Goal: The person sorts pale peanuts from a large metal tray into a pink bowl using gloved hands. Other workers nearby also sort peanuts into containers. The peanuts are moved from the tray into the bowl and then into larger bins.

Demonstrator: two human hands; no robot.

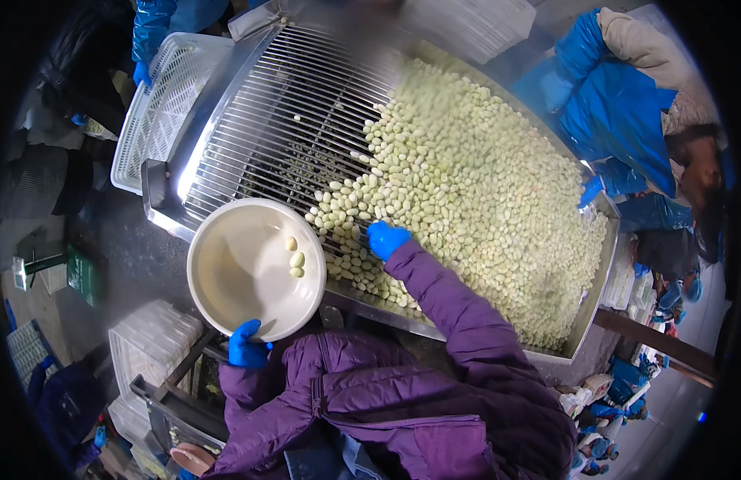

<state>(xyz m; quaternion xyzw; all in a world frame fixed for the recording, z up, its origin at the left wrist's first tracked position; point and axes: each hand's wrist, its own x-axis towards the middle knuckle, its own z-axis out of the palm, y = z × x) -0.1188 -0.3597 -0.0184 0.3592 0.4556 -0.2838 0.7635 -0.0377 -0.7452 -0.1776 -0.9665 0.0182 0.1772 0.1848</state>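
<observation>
My left hand (248, 346), in a blue glove, grips the near rim of a white plastic bowl (232, 282). A few pale green oval pieces (296, 259) lie inside it against the right side. My right hand (387, 240), gloved in blue, is among a large heap of pale green oval pieces, perhaps beans or peeled fruits (466, 210), on a metal sorting table. Its fingers look curled, and whether anything is in them cannot be told. Left of the heap, the metal bar grate (268, 120) shows, with some pieces beneath its bars.
Co-workers in blue aprons stand across the table at right (616, 120) and at upper left (154, 36). A white perforated crate (127, 150) is beyond the table's left end. Stacked clear crates (148, 342) and a pink bowl (192, 459) are at lower left. The table has a raised metal rim (400, 324).
</observation>
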